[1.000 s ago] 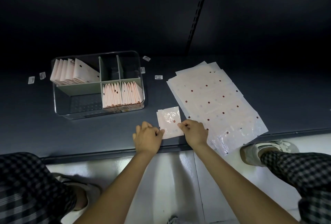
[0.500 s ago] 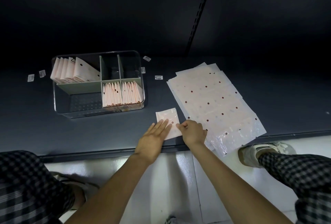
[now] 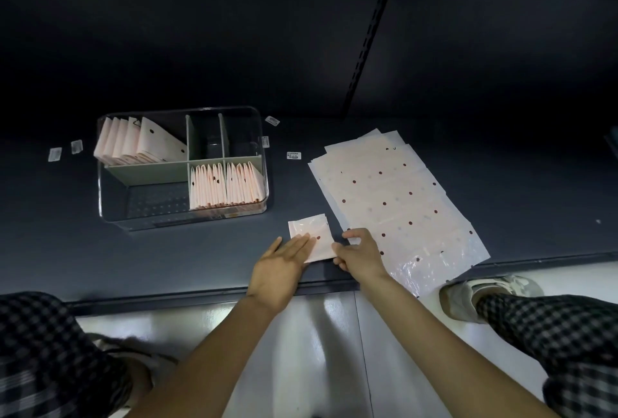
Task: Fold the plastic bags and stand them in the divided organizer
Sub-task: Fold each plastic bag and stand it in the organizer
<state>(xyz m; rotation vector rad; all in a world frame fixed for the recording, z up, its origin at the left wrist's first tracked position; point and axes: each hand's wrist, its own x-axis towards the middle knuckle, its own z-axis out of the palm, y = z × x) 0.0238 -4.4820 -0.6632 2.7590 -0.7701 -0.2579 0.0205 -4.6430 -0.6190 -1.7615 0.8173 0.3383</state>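
Where the head view looks down on the dark shelf [image 3: 100, 250], a small folded plastic bag [image 3: 312, 237] is seen lying flat near the front edge, between the two hands; the left hand [image 3: 281, 267] is laid on it with straight fingers, the fingertips [image 3: 306, 238] pressed on the bag's near-left part, nothing being gripped; the right hand [image 3: 359, 255] is set at the bag's right edge with its fingers curled, and the near-right corner appears to be pinched, though the contact is partly hidden by the hand itself. Just to the right, a stack of flat unfolded bags [image 3: 398, 196], pale with dark dots, is spread on the shelf, its near end overhanging the front edge; the right hand lies partly over its left margin. Further back on the left, the clear divided organizer [image 3: 110, 217] is placed; folded bags are stood in its back-left compartment [image 3: 133, 143] and in its front-right compartment [image 3: 227, 186], in two rows there. Small white labels [image 3: 293, 155] are scattered on the shelf around the organizer. Checked trouser legs [image 3: 551, 334] and a pale shoe [image 3: 481, 294] are seen below on the light floor.
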